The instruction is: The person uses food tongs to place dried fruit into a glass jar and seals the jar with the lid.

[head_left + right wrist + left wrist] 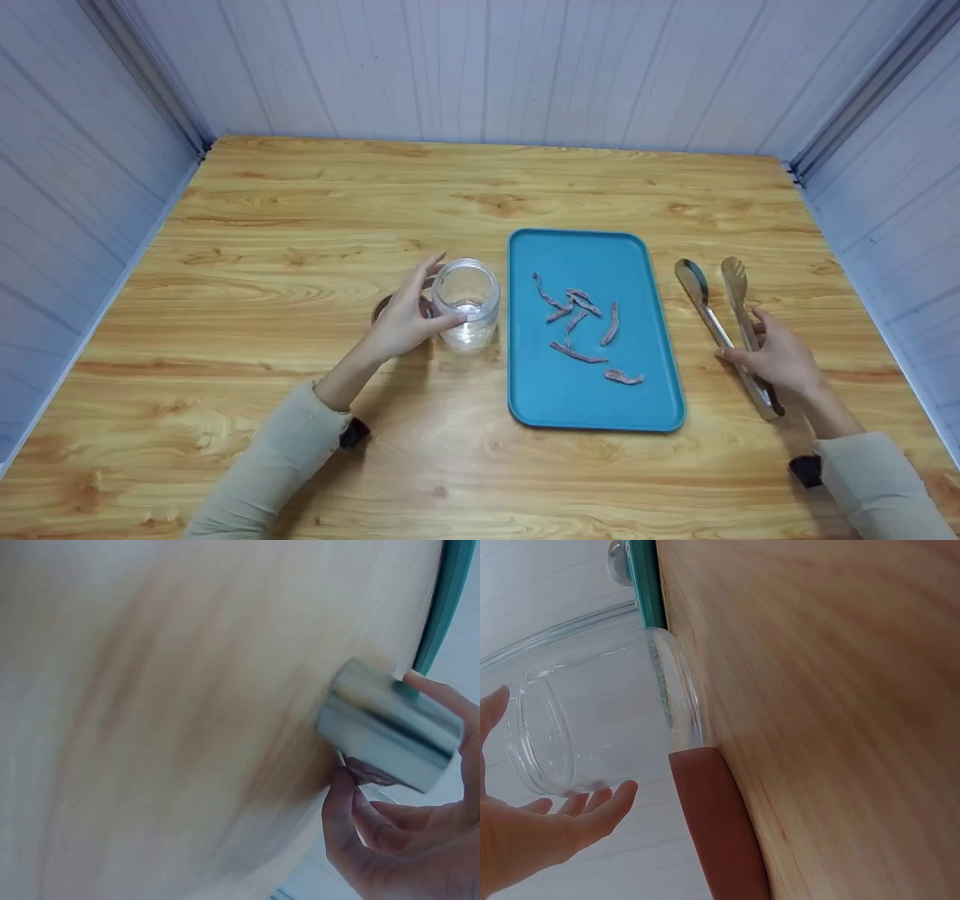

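Beside the tray stands a clear jar [466, 330], upright and open at the top. My left hand [409, 315] is at its left side, thumb overlapping the near wall and fingers loosely spread by the rim. In the left wrist view the fingertips [624, 793] come right up to the jar wall. A round brown lid [381, 306] lies partly hidden behind that hand. My right hand [784, 356] grips metal tongs [716, 326] across both arms, thumb on the left side and fingers on the right. Their spoon-shaped and fork-shaped ends point away, spread apart.
A blue tray [592, 259] lies between jar and tongs. On it are several thin, pale-dusted reddish-brown strips [579, 354]. Light panelled walls [480, 71] enclose the wooden table [337, 180] at the back and both sides.
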{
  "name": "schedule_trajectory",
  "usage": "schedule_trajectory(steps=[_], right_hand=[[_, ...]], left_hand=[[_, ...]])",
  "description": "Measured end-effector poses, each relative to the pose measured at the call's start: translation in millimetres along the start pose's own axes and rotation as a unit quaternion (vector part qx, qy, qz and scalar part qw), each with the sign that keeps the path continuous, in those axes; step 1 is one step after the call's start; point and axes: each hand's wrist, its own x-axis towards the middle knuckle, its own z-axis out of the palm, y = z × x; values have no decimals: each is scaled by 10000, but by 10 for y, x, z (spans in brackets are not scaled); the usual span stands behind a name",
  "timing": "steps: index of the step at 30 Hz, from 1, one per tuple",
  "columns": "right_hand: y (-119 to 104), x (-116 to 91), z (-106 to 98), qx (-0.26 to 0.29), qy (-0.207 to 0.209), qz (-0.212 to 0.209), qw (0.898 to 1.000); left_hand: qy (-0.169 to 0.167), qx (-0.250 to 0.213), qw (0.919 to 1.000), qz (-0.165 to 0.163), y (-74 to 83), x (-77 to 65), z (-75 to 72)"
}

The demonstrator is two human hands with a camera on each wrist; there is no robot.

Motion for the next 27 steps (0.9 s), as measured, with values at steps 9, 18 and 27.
schedule_trajectory(steps=[9, 18, 27], right_hand=[[17, -31, -76, 361, -156, 240, 9989], [15, -72, -168, 269, 79, -61, 9996], [29, -98, -166, 119, 874, -534, 9947]], left_hand=[[47, 195, 9998, -21, 41, -20, 5], [93, 405, 9991, -33, 63, -26, 4], [74, 401, 9990, -158, 74, -29, -1]])
